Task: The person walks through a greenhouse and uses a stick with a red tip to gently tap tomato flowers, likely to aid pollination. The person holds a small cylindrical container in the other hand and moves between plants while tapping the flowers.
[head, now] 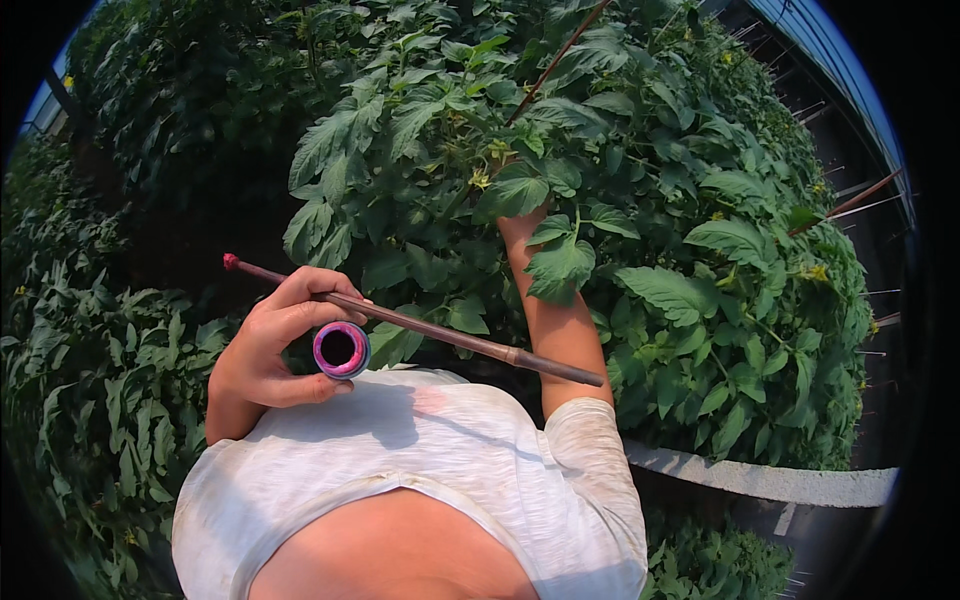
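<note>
My left hand (259, 349) holds a small round bottle (361, 361) between thumb and fingers, its open mouth facing up. Pink stain rings the rim, and the inside looks dark. The same hand grips a thin brown bamboo stick (450, 337), which slants across my chest and has a red tip (231, 261) at its left end. My right forearm (562, 337) reaches into a leafy tomato plant (420, 120). Leaves cover most of my right hand, so its fingers and anything in them are hidden. Yellow flowers (480, 178) show close to it.
More tomato plants (112, 382) stand on the left. Thin reddish stakes rise from the foliage, one ahead (559, 64) and another at the right (862, 199). A pale concrete-like edging (765, 476) runs along the right below the plants. Dark shade lies between the rows.
</note>
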`<state>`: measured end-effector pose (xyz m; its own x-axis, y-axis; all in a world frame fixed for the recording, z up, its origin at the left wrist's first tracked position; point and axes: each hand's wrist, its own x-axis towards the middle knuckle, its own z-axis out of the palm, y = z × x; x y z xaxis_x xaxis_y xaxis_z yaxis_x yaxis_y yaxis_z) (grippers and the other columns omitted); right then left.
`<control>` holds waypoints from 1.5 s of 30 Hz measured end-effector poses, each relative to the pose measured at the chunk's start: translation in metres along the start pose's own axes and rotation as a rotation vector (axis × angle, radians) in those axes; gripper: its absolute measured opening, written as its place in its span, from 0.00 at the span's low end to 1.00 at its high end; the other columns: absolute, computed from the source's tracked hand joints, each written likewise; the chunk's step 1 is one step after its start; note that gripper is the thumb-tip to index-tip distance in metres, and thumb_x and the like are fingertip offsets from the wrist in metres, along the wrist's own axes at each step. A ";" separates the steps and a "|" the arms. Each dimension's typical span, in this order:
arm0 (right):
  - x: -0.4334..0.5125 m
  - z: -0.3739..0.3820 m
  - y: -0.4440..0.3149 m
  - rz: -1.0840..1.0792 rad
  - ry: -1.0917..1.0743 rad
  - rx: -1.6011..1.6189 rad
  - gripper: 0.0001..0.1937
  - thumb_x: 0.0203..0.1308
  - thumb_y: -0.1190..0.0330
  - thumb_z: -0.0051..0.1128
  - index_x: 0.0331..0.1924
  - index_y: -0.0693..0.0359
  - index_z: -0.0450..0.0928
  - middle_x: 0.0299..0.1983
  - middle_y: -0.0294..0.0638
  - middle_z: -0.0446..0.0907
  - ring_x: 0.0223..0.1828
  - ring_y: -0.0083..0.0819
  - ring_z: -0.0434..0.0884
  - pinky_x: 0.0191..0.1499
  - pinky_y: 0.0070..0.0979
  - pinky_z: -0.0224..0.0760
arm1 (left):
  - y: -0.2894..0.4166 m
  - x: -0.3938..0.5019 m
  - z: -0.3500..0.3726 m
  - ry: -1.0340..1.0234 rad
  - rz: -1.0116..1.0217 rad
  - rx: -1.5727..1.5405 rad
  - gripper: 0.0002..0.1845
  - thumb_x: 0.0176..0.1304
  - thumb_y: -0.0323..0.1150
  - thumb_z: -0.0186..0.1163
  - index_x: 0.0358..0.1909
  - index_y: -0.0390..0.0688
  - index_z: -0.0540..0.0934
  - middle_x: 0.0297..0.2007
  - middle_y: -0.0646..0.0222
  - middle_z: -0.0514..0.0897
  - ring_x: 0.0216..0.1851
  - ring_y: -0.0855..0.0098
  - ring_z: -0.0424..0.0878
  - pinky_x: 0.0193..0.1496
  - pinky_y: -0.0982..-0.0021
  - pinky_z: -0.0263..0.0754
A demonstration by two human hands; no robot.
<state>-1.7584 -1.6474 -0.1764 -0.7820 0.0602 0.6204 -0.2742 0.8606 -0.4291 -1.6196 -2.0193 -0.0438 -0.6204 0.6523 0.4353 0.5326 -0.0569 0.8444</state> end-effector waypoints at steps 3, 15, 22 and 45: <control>-0.012 -0.006 0.001 -0.013 -0.004 -0.027 0.18 0.70 0.63 0.51 0.59 0.59 0.75 0.53 0.48 0.80 0.55 0.47 0.81 0.56 0.41 0.75 | 0.008 0.000 0.004 -0.006 -0.024 0.030 0.30 0.41 0.35 0.77 0.46 0.28 0.81 0.53 0.52 0.73 0.54 0.53 0.82 0.60 0.56 0.75; -0.079 -0.040 -0.024 -0.200 -0.238 -0.347 0.16 0.63 0.67 0.56 0.53 0.62 0.78 0.48 0.51 0.81 0.53 0.45 0.82 0.50 0.35 0.79 | 0.034 -0.008 0.015 0.126 -0.078 0.170 0.28 0.43 0.36 0.76 0.46 0.31 0.81 0.53 0.50 0.75 0.53 0.56 0.80 0.56 0.60 0.75; -0.093 -0.202 -0.074 0.016 -1.141 0.276 0.21 0.61 0.60 0.66 0.56 0.59 0.80 0.39 0.49 0.87 0.35 0.47 0.86 0.40 0.36 0.79 | 0.044 -0.013 0.010 0.194 -0.140 0.198 0.30 0.39 0.34 0.75 0.46 0.29 0.80 0.52 0.50 0.74 0.52 0.60 0.78 0.56 0.64 0.72; 0.039 -0.184 -0.058 -0.408 -0.069 -0.051 0.21 0.53 0.75 0.64 0.54 0.62 0.81 0.56 0.45 0.78 0.60 0.43 0.75 0.62 0.43 0.63 | 0.044 0.023 0.029 0.113 -0.143 0.214 0.29 0.40 0.33 0.75 0.47 0.31 0.80 0.54 0.52 0.75 0.53 0.60 0.78 0.58 0.62 0.73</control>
<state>-1.6703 -1.6016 -0.0062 -0.6506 -0.3235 0.6870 -0.5430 0.8307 -0.1231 -1.5939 -1.9853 -0.0059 -0.7519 0.5531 0.3588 0.5371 0.1981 0.8199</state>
